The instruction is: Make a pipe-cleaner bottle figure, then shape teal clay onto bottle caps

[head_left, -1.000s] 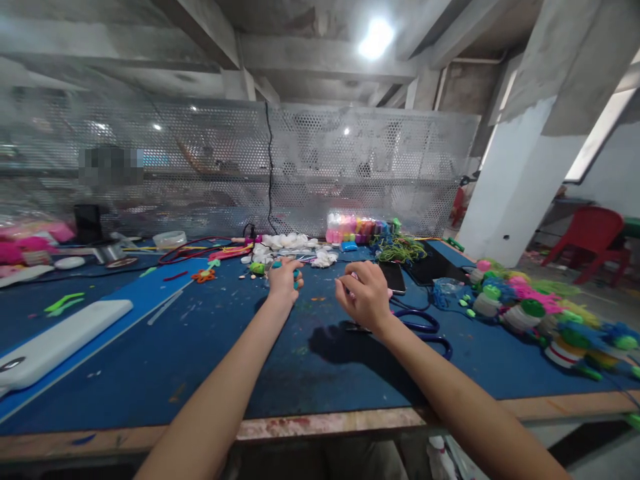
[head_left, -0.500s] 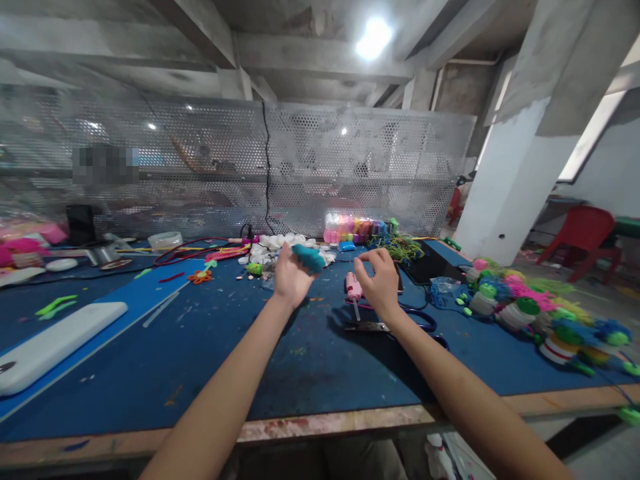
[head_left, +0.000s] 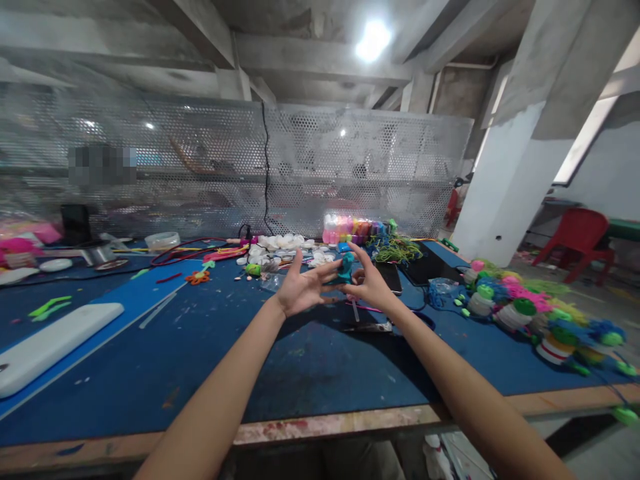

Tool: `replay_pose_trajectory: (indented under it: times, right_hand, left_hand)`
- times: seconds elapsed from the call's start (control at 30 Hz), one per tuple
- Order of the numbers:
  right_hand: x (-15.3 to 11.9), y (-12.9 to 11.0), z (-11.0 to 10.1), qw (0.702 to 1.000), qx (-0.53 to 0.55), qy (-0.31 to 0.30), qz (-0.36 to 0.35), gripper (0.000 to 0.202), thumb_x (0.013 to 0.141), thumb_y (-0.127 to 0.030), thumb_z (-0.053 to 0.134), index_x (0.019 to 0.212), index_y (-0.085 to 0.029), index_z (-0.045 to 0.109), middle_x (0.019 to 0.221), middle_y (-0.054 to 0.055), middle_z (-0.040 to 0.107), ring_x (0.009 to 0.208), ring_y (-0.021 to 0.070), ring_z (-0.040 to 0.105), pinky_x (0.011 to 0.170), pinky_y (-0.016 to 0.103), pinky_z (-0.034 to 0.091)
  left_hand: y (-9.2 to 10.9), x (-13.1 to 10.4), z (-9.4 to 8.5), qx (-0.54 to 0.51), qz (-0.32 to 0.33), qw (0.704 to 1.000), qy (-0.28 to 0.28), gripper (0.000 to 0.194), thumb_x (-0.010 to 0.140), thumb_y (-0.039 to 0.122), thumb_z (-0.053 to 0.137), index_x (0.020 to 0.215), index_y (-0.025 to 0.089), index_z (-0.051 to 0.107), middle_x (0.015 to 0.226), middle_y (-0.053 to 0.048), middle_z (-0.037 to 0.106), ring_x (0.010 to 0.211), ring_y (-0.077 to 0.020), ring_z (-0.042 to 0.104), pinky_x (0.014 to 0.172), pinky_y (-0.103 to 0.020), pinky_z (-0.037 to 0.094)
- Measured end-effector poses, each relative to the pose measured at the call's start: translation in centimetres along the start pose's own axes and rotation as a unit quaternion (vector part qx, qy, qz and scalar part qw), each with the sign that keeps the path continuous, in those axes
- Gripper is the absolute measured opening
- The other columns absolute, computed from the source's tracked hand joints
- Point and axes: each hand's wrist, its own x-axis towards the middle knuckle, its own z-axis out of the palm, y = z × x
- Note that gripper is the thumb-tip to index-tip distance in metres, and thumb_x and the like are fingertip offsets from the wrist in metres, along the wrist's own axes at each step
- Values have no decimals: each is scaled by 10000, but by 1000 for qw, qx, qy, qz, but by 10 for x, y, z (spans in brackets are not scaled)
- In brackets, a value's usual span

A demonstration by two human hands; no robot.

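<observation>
A small teal lump (head_left: 346, 265), which looks like soft modelling clay, is held above the table between my two hands. My right hand (head_left: 373, 285) curls its fingers and thumb around the lump from the right. My left hand (head_left: 304, 292) has its palm turned up and its fingers stretched out, with the fingertips against the lump. Below my right hand lie scissors (head_left: 367, 327), their handles partly covered by my arm. A pink glue gun is mostly hidden behind that hand, with its clear glue stick (head_left: 355, 311) showing.
White pieces (head_left: 280, 248) and packs of coloured clay (head_left: 350, 228) sit at the back. Yarn-topped figures (head_left: 520, 313) line the right side. A white oblong case (head_left: 60, 347) rests on a blue board at left. A perforated metal screen (head_left: 310, 167) stands behind.
The teal lump has gone from my left palm to between both hands, farther right. My right hand has come left and closed around it. My left fingers now point right.
</observation>
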Motion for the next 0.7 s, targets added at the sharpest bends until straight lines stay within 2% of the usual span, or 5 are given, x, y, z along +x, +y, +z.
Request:
replay_pose_trajectory:
  times: [0.1,0.17,0.33,0.53,0.7]
  right_hand:
    - [2,1,1,1000,-10,-5,19,417,677,-252,713,1086,-228,634,893,11,661,498,64,471,467,185,403]
    - [4,4,3,999,-16,21,37,288,669,-279,724,943,-197,686,818,18,686,536,95,533,491,200,431]
    - [6,9,7,996,-23,48,66,238,635,-229,741,869,-198,712,776,38,727,698,175,655,601,260,501]
    - [7,9,4,993,-40,71,86,194,604,-322,759,737,-192,705,706,39,718,671,198,662,634,304,510]
    - [8,11,-2,991,-49,77,95,161,694,-329,655,688,-168,665,650,44,677,619,186,628,620,304,492]
  left_hand:
    - [-2,4,-5,14,-1,1000,21,704,744,748,405,1051,173,672,1042,-172,689,883,-305,658,775,-447,483]
    - [-5,8,-8,34,11,998,59,626,757,693,471,1009,159,678,982,-168,704,779,-280,685,740,-424,504]
    - [-11,16,-10,84,43,986,136,419,765,514,616,989,163,671,896,-140,722,612,-240,694,592,-344,533]
    - [-15,21,-13,96,72,978,173,303,754,384,672,969,174,641,824,-91,718,512,-209,675,506,-317,534]
    - [-14,23,-22,95,112,967,208,245,774,309,664,981,199,591,662,17,662,465,-154,638,493,-280,526]
